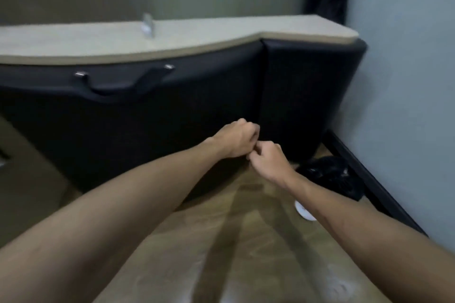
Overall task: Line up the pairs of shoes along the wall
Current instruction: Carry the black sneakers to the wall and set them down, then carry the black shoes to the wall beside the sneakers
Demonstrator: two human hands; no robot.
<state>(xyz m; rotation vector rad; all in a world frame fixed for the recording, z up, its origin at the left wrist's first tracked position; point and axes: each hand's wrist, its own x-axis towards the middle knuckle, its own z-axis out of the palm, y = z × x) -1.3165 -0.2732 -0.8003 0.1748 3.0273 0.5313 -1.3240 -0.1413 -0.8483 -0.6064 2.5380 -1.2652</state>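
My two hands meet, left hand (237, 139) and right hand (267, 161), fingers curled shut, holding nothing I can see. One dark, blurry shoe heap (330, 176) lies in the wood floor's (221, 241) right corner by the wall (406, 81).

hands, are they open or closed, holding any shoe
Both closed and empty: the left hand and right hand have curled fingers and meet at the fingertips, above the floor. Neither holds a shoe.

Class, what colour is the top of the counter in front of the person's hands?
Pale beige, over a black front; the countertop shows in the head view.
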